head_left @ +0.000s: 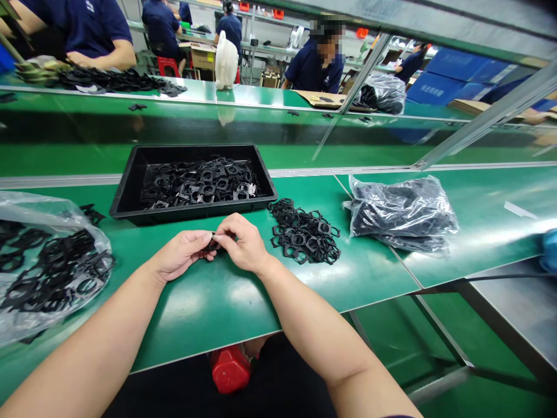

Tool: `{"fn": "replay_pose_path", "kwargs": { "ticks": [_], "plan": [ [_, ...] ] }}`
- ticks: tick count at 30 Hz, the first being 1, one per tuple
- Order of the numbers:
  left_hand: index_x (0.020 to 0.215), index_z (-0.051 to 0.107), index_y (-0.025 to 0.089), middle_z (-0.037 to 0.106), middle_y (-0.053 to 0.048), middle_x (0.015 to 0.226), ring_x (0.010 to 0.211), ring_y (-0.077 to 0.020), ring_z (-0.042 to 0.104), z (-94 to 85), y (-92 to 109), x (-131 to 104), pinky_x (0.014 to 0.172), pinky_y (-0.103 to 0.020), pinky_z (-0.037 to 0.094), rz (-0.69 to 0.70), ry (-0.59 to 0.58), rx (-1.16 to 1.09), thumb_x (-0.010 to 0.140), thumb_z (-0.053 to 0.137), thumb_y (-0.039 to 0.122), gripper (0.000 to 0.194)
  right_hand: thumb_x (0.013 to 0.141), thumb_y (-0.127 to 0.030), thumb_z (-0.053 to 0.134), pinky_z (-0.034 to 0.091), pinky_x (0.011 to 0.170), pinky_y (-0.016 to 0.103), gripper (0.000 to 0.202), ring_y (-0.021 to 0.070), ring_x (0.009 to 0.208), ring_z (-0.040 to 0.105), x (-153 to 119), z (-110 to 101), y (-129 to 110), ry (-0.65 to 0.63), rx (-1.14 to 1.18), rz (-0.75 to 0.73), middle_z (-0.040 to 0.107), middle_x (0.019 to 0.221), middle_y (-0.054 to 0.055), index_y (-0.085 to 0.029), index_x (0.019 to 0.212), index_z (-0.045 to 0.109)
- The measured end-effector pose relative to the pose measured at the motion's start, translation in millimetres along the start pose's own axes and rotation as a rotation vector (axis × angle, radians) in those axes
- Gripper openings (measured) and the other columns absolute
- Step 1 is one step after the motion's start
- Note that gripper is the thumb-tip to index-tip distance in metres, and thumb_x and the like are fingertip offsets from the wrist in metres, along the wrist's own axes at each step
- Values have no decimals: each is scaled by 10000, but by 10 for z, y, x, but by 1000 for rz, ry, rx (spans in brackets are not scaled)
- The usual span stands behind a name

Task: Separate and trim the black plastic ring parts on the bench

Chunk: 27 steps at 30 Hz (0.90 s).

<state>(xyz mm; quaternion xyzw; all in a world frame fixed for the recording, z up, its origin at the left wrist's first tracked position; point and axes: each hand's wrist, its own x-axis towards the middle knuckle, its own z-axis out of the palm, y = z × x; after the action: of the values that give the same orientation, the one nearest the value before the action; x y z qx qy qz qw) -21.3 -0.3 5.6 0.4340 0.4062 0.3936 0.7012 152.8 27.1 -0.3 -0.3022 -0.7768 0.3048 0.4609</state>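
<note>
A small dark part (213,241) is held on the near side of the black tray (194,215), pinched between the narrowed fingertips of the left hand (187,254) and the right hand (242,242); it is mostly covered by the fingers, so its long axis cannot be told. The tray's near wall, which runs crosswise beyond both hands, is more closely neighboured by the right hand, and black ring-shaped parts (209,180) are contained inside. Just to the right of the tray, a loose pile of flat black parts (307,232) is spread, again nearer the right hand; farther right, dark contents are wrapped in a clear bag (400,209). Left of the tray, black parts are held in a plastic bag (54,261), nearer the left arm. Toward the tray's near side, open surface of the counter (209,307) is exposed between the forearms, bounded by the counter's front edge.
</note>
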Motion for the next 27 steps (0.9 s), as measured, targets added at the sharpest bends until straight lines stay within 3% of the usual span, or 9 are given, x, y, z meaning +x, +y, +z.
{"fn": "replay_pose_path", "kwargs": {
  "ticks": [4, 6, 9, 15, 27],
  "plan": [
    [873, 723, 118, 654, -73, 764, 685, -133, 561, 13, -11, -1, 651, -252, 474, -4, -5, 11, 745, 690, 363, 278, 808, -316, 587, 467, 578, 223, 166, 92, 605, 522, -8, 62, 44, 14, 218, 226, 558, 722, -15, -179, 898, 566],
    [909, 722, 118, 680, -98, 816, 736, -156, 588, 12, -26, 10, 683, -271, 483, 8, 6, -32, 747, 687, 371, 302, 818, -324, 571, 481, 598, 223, 216, 94, 637, 542, -5, 78, 62, 60, 264, 247, 571, 756, -5, -179, 977, 561],
    [1000, 704, 129, 695, -122, 931, 822, -181, 615, 0, -47, 29, 766, -305, 491, 63, 32, -128, 743, 692, 369, 351, 784, -329, 623, 489, 621, 234, 188, 106, 688, 557, 7, 60, 53, 153, 169, 178, 586, 836, 24, -184, 900, 595],
    [1096, 666, 151, 660, -123, 1111, 967, -216, 610, -7, -50, 20, 934, -396, 447, 106, 6, -201, 752, 692, 329, 388, 787, -280, 644, 494, 677, 266, 110, 129, 714, 569, 19, 17, -8, 167, 17, 7, 614, 746, 29, -191, 728, 616],
    [1118, 655, 161, 645, -124, 1157, 1058, -245, 586, -17, -60, 11, 997, -431, 398, 100, -27, -178, 769, 676, 318, 384, 794, -280, 646, 484, 681, 270, 103, 130, 713, 569, 17, 16, -33, 189, -11, -17, 624, 736, 30, -189, 745, 651]
  ]
}}
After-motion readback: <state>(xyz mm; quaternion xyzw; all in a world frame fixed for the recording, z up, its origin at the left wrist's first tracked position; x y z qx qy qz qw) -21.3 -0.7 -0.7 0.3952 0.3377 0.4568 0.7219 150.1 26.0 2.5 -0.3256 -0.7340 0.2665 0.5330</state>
